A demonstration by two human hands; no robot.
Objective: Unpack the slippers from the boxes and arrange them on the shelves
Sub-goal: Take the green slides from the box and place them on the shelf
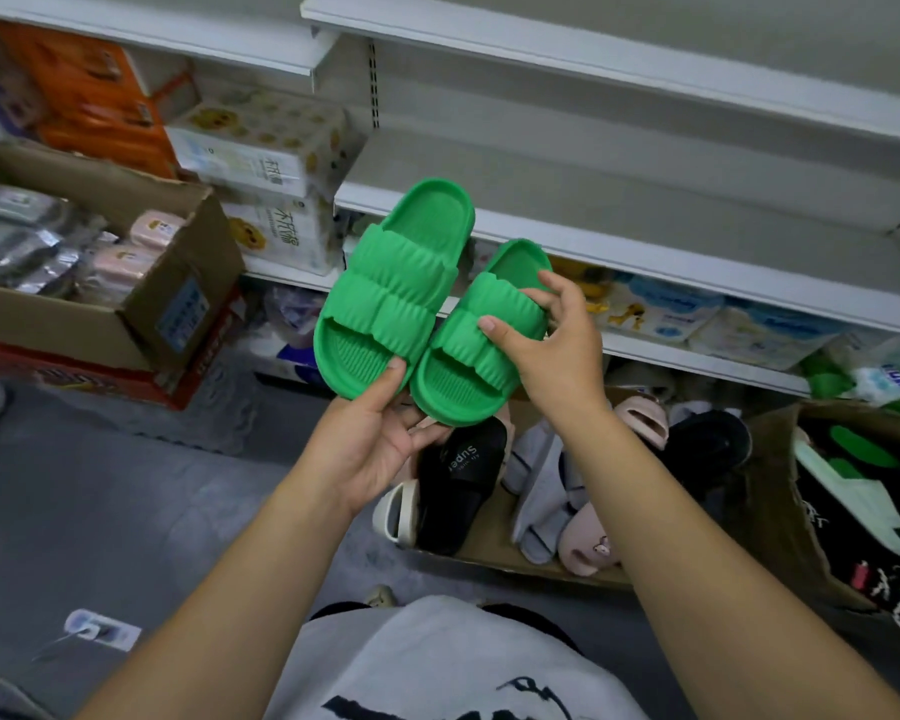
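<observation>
green slippers [391, 288]: 2 | hands [557, 350]: 2 | open cardboard boxes [141, 304]: 3 | black slippers [458, 485] in middle box: 2 | pink slippers [588, 543] there: 2

Two green slippers with ribbed double straps are being held side by side, soles facing down. The left green slipper [391, 288] is resting its near end in the left hand [370, 444]. The right green slipper [481, 350] is being gripped at the strap by the right hand [552, 350]. Directly below both hands, a cardboard box [489, 556] is holding black, grey and pink slippers. A white shelf [645, 236] is lying just beyond the hands.
</observation>
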